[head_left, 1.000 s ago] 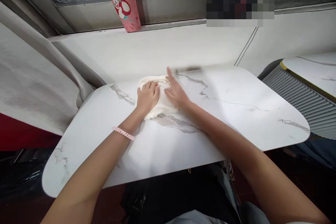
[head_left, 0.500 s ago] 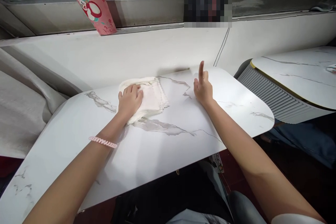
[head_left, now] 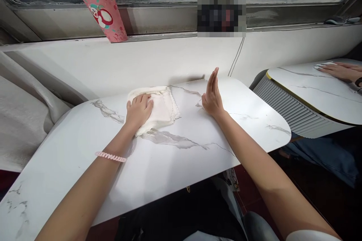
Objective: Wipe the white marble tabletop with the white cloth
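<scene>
No readable writing; cup (head_left: 102, 9) on the sill, far ahead of left hand (head_left: 138, 110), shows only a cartoon print. Vs 0.5 s ago: right hand (head_left: 211, 96) now has all fingers straight, not just one. It stands on edge, open, holding nothing. Left hand lies flat, pressing cloth (head_left: 162, 107) on table (head_left: 175, 158); cloth spreads to its right.

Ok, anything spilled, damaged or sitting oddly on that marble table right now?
Nothing spilled or broken. The left hand presses flat on the folded white cloth lying on the marble table; the right hand stands on edge, apart from it. The pink paper cup on the window ledge only looks tilted, likely from the lens.
</scene>
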A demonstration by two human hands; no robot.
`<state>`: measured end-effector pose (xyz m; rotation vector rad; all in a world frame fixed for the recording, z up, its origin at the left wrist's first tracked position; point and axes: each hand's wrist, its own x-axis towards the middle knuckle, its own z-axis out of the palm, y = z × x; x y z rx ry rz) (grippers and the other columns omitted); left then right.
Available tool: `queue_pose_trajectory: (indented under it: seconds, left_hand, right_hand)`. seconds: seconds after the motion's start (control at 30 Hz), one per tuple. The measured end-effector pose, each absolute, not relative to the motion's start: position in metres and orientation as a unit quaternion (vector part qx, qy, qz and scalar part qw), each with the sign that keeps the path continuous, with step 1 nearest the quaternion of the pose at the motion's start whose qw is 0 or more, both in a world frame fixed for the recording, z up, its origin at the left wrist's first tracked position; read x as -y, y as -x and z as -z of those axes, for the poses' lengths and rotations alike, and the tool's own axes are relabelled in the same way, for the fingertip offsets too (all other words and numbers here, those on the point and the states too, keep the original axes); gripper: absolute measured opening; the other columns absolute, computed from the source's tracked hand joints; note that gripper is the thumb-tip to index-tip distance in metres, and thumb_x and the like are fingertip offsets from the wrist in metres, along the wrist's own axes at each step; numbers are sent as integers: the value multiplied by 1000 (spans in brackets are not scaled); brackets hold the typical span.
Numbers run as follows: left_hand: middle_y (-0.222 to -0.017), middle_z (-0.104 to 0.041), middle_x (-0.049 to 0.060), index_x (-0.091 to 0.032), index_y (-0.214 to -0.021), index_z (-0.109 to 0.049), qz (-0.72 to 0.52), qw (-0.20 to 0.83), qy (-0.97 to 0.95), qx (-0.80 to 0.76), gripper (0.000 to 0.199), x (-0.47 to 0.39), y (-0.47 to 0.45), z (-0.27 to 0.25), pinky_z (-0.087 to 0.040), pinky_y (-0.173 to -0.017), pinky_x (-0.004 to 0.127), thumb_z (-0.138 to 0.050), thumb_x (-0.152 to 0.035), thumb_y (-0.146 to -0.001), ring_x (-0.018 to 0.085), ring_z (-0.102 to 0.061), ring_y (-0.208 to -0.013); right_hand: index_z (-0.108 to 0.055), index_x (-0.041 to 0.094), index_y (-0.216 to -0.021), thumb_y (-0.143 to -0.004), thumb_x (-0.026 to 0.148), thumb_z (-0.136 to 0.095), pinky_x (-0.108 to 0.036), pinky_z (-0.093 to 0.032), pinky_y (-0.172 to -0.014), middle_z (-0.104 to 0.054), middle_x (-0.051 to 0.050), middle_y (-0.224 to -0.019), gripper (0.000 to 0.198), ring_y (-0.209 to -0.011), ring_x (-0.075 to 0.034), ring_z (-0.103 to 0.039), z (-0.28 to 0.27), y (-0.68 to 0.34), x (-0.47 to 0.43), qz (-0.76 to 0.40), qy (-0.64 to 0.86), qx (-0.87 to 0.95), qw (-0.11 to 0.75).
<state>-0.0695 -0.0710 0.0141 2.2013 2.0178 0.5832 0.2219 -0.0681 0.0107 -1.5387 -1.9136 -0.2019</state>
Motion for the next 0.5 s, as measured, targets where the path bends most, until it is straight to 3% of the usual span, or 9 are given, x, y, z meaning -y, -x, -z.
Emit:
queue_pose_trajectory:
  seconds: [0.2, 0.5]
  left_hand:
    - [-147, -54, 9, -28, -131, -53, -190, 51, -722, -663, 44, 71, 69, -14, -24, -118, 60, -25, -38, -98, 30, -42, -139]
    - [-148, -53, 9, -28, -132, -52, -190, 54, -723, -662, 44, 71, 70, -14, -22, -119, 60, -26, -38, -98, 29, -41, -140]
  right_hand:
    - [20, 23, -159, -92, 15, -33, -68, -15, -121, -3, -8, -170, 86, -156, -30, 5, -11, -218, 69, 59, 586, 740, 326]
    - [21, 27, -158, -92, 14, -34, -68, -16, -121, 1, -5, -170, 87, -156, -29, 8, -9, -220, 67, 92, 585, 747, 303]
